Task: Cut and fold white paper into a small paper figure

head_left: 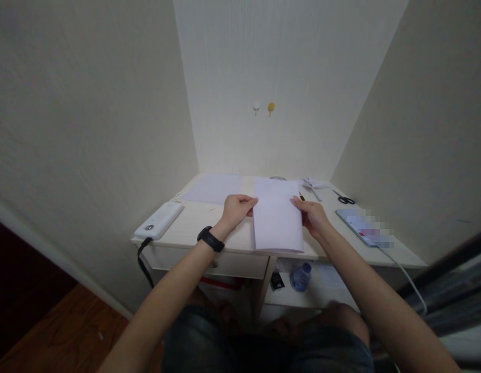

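Observation:
A white sheet of paper [277,215] lies on the pale wooden desk [194,228], reaching from the desk's middle to its front edge. My left hand [236,209], with a black band on the wrist, pinches the sheet's left edge near the top. My right hand [313,215] grips the sheet's right edge at about the same height. Both hands rest low on the desk surface.
More white paper [213,188] lies at the back left. A white power bank [159,219] with a black cable sits at the left edge. Black scissors [344,198], crumpled paper [314,183] and a tablet [365,228] with a white cable lie right. A water bottle [301,276] stands on the shelf below.

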The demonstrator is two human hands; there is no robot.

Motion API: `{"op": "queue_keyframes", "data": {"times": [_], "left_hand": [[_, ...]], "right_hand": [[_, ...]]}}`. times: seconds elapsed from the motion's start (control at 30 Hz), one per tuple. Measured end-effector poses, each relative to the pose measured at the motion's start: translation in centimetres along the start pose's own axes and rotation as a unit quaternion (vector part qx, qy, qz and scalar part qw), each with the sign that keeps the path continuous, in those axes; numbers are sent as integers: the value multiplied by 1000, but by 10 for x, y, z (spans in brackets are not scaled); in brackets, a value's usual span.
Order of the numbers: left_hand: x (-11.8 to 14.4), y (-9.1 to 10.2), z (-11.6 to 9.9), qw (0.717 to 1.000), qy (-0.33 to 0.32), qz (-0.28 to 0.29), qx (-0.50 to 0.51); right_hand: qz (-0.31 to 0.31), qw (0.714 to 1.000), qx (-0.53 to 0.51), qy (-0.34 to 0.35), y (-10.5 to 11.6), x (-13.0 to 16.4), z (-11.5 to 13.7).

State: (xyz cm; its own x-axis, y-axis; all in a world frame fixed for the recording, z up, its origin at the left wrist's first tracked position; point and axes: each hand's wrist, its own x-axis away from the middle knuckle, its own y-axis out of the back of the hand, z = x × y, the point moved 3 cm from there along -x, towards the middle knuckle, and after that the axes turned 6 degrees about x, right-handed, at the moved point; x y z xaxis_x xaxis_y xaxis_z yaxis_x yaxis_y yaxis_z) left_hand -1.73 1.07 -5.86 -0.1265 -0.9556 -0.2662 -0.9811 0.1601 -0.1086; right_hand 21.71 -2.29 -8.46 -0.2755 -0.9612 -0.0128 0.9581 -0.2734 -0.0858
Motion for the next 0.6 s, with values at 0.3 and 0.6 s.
{"op": "queue_keyframes", "data": {"times": [0.3,0.6], "left_hand": [[-9,8,11,1000,3,-7,10],[-15,8,16,997,44,8,62]], "right_hand": [[-5,1000,9,-21,-8,8,-2],[-5,1000,4,-10,-3,3,-11]]}}
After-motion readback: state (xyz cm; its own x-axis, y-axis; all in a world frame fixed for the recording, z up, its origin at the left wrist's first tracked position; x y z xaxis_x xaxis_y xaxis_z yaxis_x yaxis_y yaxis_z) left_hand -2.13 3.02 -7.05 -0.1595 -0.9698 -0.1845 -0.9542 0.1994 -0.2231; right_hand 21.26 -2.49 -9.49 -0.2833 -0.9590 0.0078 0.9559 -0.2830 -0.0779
